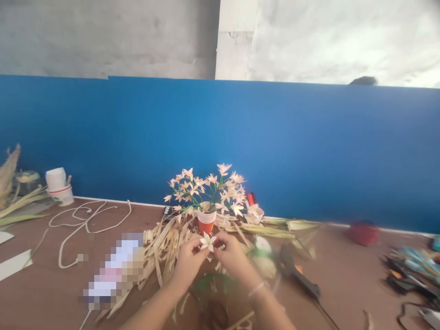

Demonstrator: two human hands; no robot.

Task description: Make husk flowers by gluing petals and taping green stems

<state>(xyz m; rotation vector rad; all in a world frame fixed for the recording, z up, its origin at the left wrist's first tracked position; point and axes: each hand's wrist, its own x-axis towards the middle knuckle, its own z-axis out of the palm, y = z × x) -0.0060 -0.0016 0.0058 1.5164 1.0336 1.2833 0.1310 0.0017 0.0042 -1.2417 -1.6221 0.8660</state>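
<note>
Tiny white flower pinched between both hands, right in front of a whole pot of them
So the left hand [188, 257] and right hand [231, 253] have fingertips closed in narrow on either side of one white flower [207, 241], petals spread and showing between them. Just beyond the grip there's an orange-and-white cup [206, 223] packed with pale flowers [225, 195] on green stems. Dry husk strips [165, 250] are heaped to the left of the grip, and past those a white cable [70, 229] loops over the brown table [41, 298]. Off to the right, well apart from the fingers, lies a dark glue gun [300, 275], kinda blurry. Blue panel [220, 123] stands behind everything.
</note>
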